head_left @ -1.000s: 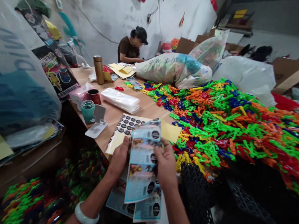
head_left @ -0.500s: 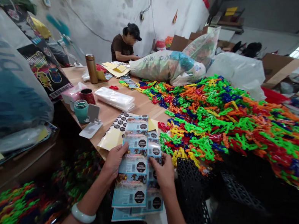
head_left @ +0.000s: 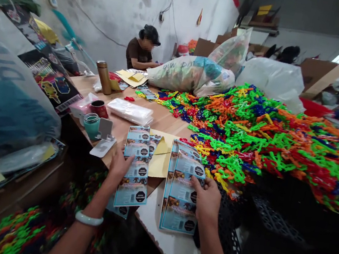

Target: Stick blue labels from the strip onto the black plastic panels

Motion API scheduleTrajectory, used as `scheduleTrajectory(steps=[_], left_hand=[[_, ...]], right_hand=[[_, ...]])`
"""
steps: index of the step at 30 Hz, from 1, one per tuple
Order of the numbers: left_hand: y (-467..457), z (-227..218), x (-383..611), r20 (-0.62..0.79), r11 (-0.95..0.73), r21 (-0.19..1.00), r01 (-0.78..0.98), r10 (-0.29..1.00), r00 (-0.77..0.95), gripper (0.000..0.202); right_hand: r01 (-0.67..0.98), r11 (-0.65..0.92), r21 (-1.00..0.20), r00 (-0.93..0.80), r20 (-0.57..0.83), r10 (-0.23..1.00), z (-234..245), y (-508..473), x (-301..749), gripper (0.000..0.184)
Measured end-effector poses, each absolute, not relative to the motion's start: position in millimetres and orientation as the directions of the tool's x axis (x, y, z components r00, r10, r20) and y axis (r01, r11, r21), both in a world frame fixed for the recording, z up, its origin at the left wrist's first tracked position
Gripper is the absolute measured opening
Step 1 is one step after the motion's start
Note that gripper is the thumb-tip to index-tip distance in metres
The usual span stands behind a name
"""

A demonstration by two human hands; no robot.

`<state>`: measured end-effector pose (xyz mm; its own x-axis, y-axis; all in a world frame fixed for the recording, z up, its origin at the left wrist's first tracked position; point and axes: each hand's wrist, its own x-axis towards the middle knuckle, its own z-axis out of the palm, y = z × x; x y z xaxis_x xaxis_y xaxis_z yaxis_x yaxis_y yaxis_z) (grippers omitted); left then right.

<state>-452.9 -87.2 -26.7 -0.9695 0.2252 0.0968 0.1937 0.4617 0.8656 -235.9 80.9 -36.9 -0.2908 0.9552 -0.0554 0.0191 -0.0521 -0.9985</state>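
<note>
My left hand (head_left: 120, 164) grips a few long blue printed label sheets (head_left: 133, 182) by their left edge, over the table's front edge. Each sheet carries a column of printed labels with black octagons. My right hand (head_left: 208, 197) pinches a second set of the same label sheets (head_left: 183, 186) at its right side, above a white surface. A gap separates the two sets. Behind them on the table lie yellow backing sheets (head_left: 159, 164). The fingers under the sheets are partly hidden in both hands.
A large heap of coloured plastic figures (head_left: 253, 133) covers the right side. Black mesh trays (head_left: 227, 225) lie near my right arm. On the left stand a teal jar (head_left: 91, 125), a phone stand (head_left: 104, 137) and a gold flask (head_left: 104, 77). A co-worker (head_left: 142, 50) sits across the table.
The sheets, overlapping in one bundle before, are now split into two sets. My left hand has moved left with one, my right hand right with the other. The black-dotted sheet is no longer visible.
</note>
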Motion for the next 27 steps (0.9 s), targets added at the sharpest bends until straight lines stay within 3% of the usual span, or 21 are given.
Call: scheduleTrajectory(steps=[2,5,9,15,20,27], left_hand=[[-80.8,-25.6,-436.6,0.079,0.406,0.896,0.177,0.246,-0.966,0.042],[-65.3,-25.0,-402.7,-0.015,0.263,0.958,0.114,0.445,-0.895,0.028],[-45.1,-29.2,-367.8,-0.151,0.131,0.988,-0.086,0.634,-0.759,0.038],[-41.8,-30.8,-362.1,-0.214,0.009,0.964,-0.266,0.62,-0.755,0.039],[-45.1,-31.2,-362.1,-0.235,-0.008,0.956,-0.293,0.576,-0.783,0.042],[-45.4,-43.8,-361.3,-0.245,0.002,0.956,-0.294,0.558,-0.793,0.046]], right_hand=[[-0.074,-0.126,-0.989,-0.333,-0.095,0.938,-33.6,77.5,-237.5,0.048],[-0.179,-0.228,-0.957,-0.407,-0.139,0.903,-28.9,70.8,-240.6,0.05],[-0.172,-0.257,-0.951,-0.437,-0.161,0.885,-29.9,64.2,-239.3,0.048],[-0.081,-0.225,-0.971,-0.453,-0.165,0.876,-41.3,64.8,-230.5,0.046],[-0.069,-0.2,-0.977,-0.408,-0.155,0.9,-44.6,67.7,-230.9,0.047],[0.026,-0.23,-0.973,-0.481,-0.214,0.85,-49.7,68.2,-230.4,0.047]])
